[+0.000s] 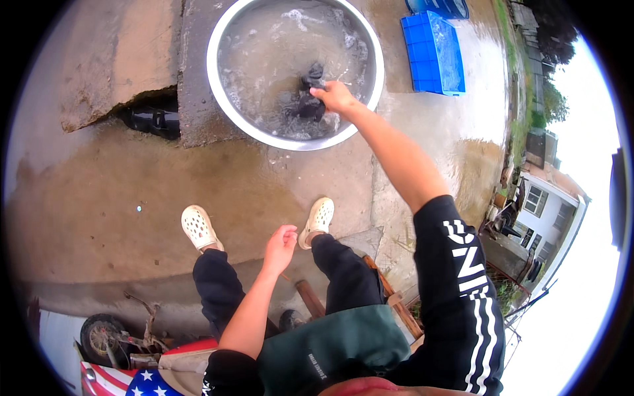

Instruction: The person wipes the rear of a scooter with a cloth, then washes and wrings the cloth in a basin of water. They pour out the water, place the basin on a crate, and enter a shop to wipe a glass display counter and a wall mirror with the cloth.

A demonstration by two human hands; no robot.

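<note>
My right hand (335, 98) reaches into a wide, silver-rimmed basin (377, 66) of cloudy, stirred-up water. Its fingers are closed on a black wet thing (312, 107), lumpy and partly under the water; whether it is cloth or something stiffer I cannot tell. Near my knees and well short of the basin, my left hand (282, 247) hangs with loosely bent fingers and nothing in it.
A blue plastic crate (430, 56) and a blue tub (449, 8) stand right of the basin. On the left, a concrete slab (122, 66) borders a dark gap. Wet concrete lies around my cream clogs (199, 226). A motorbike wheel (102, 336) is behind me at lower left.
</note>
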